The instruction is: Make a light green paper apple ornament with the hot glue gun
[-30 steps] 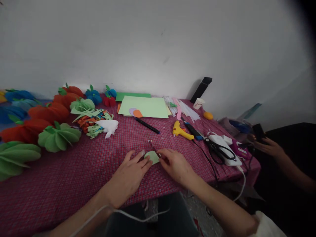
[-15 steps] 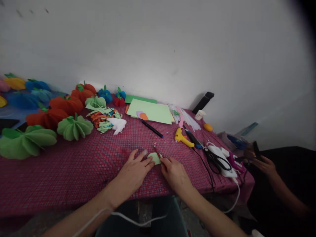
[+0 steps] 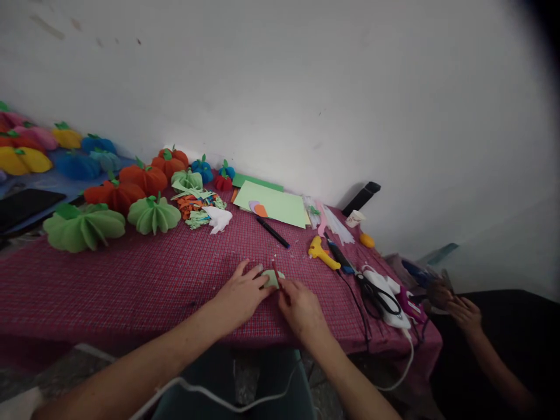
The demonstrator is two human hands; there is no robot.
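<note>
A small light green paper piece [image 3: 272, 278] lies on the red checked tablecloth [image 3: 196, 262] near the table's front. My left hand [image 3: 243, 293] rests flat beside it, fingers spread, with fingertips touching its left edge. My right hand [image 3: 301, 306] is closed around a thin red stick-like tool [image 3: 275, 269], which lies across the right part of the paper. A black pen [image 3: 272, 232] and a stack of light green sheets [image 3: 273, 203] are beyond my hands. Orange and purple cut shapes [image 3: 258, 209] lie on the sheets.
Paper pumpkins [image 3: 154, 214] in several colours stand at the left, near paper scraps [image 3: 195, 204] and a white tissue [image 3: 218, 218]. At the right are a yellow glue gun [image 3: 322, 253], black scissors [image 3: 378, 293], a white power strip [image 3: 391, 303] and cords. Another person's hand [image 3: 464, 314] is at far right.
The view has turned slightly left, showing more pumpkins. My right hand and the red tool have shifted a little left over the paper; my left hand stays at its edge.
</note>
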